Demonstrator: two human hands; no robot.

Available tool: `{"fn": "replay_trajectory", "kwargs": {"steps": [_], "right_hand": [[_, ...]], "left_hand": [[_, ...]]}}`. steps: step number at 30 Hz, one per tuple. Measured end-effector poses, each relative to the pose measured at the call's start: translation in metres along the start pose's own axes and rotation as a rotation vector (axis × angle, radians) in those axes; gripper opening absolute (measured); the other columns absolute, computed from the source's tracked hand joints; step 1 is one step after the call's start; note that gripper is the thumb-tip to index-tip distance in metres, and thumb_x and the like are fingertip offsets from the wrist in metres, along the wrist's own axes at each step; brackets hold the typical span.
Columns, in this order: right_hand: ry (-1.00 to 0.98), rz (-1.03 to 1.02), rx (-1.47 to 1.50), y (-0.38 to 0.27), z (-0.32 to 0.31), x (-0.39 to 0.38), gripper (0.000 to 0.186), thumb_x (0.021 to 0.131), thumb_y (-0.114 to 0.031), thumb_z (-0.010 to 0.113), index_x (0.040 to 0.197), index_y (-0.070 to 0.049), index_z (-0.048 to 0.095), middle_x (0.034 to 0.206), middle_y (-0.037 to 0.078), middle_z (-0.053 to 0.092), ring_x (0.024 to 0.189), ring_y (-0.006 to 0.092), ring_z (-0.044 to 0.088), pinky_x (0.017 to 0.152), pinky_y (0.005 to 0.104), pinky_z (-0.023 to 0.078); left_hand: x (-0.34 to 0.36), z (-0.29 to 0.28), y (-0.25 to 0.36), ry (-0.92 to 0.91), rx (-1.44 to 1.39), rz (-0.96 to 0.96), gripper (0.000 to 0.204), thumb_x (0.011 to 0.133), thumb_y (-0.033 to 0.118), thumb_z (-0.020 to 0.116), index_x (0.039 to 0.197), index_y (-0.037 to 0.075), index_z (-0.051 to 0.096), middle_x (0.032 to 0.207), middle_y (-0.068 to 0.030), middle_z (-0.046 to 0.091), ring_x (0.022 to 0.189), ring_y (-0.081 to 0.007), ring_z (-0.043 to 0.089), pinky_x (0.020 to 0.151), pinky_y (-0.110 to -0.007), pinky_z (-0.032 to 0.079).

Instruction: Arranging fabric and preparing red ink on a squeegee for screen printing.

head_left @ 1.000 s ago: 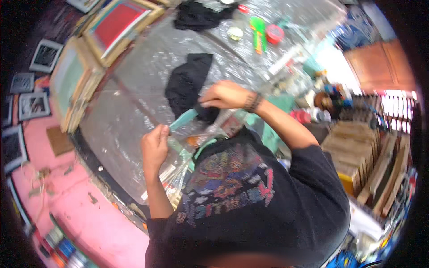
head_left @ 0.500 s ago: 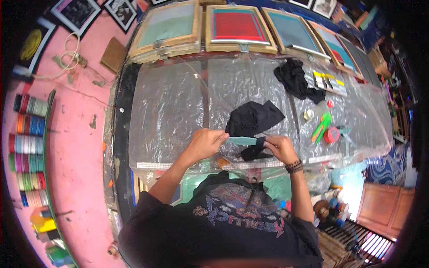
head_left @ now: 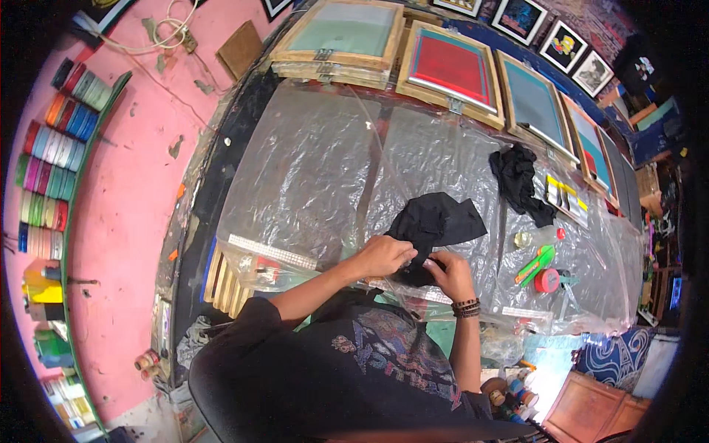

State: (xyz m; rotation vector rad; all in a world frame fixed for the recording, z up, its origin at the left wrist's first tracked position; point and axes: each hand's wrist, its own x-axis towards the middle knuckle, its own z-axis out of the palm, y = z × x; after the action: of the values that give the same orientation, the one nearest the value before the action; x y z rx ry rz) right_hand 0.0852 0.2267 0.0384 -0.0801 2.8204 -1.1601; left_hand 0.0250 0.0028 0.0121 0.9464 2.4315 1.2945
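Observation:
My left hand (head_left: 389,255) is closed, its fingertips pinched on black cloth near the table's front edge. Close to its right, my right hand (head_left: 452,272), with dark beads on the wrist, pinches the same cloth between thumb and fingers. The black cloth (head_left: 413,276) hangs low between and below both hands. Directly beyond them a larger crumpled piece of black fabric (head_left: 443,218) lies on the plastic sheet; whether the two are joined I cannot tell. No pale blue strip shows now; the fingers may hide it.
Clear plastic sheeting (head_left: 303,170) covers the table. At right lie another black cloth (head_left: 517,181), a yellow-and-white pack (head_left: 566,198), a green-handled tool (head_left: 535,264) and a red roll (head_left: 547,280). Wooden-framed printing screens (head_left: 452,70) line the far edge. Spools (head_left: 65,144) fill the left wall shelf.
My hands have come closer together, the left one moving right. The pale blue strip stretched between them has gone from sight. The view has turned, showing more wall pictures at the upper right.

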Motion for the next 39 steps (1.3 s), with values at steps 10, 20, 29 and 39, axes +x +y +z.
{"fn": "replay_trajectory", "kwargs": {"steps": [10,20,29,39], "right_hand": [[0.089,0.175,-0.167,0.069,0.021,-0.019,0.039,0.092,-0.038,0.067,0.084,-0.001,0.065,0.078,0.023,0.066,0.075,0.0442,0.064,0.064,0.0473,0.049],[0.057,0.503,0.135,0.178,0.058,-0.035,0.044,0.094,-0.038,0.067,0.075,0.002,0.063,0.06,0.01,0.057,0.056,0.0167,0.052,0.056,0.0356,0.041],[-0.018,0.599,0.301,0.192,0.07,-0.017,0.046,0.093,-0.031,0.071,0.065,-0.001,0.049,0.061,-0.005,0.041,0.062,0.0062,0.037,0.053,0.0303,0.032],[-0.083,0.668,0.348,0.205,0.069,-0.001,0.039,0.088,-0.017,0.072,0.06,-0.002,0.049,0.057,-0.006,0.044,0.058,0.0053,0.037,0.052,0.0304,0.032]], "left_hand": [[0.01,0.008,-0.068,0.234,-0.073,-0.067,0.033,0.103,0.039,0.046,0.106,0.01,0.062,0.081,-0.0176,0.066,0.079,-0.041,0.065,0.068,-0.05,0.048],[-0.014,-0.009,-0.187,0.558,0.202,-0.194,0.026,0.101,0.03,0.051,0.111,0.009,0.061,0.074,-0.0137,0.064,0.069,-0.0365,0.066,0.063,-0.046,0.051],[-0.015,-0.003,-0.224,0.529,0.257,-0.252,0.037,0.1,0.036,0.05,0.122,0.006,0.055,0.073,-0.0097,0.063,0.068,-0.0333,0.064,0.065,-0.046,0.05],[-0.016,-0.002,-0.233,0.426,0.283,-0.31,0.041,0.098,0.036,0.053,0.128,0.008,0.052,0.074,-0.0102,0.061,0.068,-0.0327,0.061,0.063,-0.047,0.049]]}}
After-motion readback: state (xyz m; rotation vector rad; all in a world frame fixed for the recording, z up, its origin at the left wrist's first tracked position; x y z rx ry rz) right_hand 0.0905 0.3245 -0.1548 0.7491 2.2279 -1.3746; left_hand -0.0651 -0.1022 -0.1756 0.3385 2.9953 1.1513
